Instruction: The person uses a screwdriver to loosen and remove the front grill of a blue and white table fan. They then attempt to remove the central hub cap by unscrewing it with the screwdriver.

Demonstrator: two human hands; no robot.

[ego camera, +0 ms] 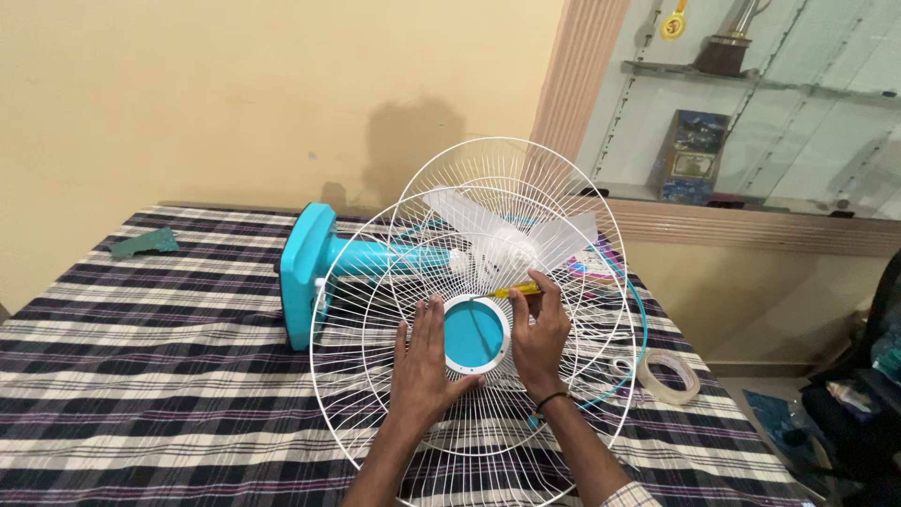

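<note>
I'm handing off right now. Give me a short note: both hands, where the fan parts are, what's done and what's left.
Left hand: flat on the white wire front fan guard, beside its turquoise round centre cap.
Right hand: holds a yellow-handled screwdriver at the cap's edge.
Turquoise fan base lies on its side on the checked cloth; translucent blades sit mounted.
Left: front guard looks unattached to the rear guard.

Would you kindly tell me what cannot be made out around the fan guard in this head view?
- Screwdriver: tip lost behind the white front guard wires and right hand.
- Guard's lower rim: cut by the bottom edge.
- Fan motor: blurred behind the blades.
- Left hand: palm hidden.
</note>
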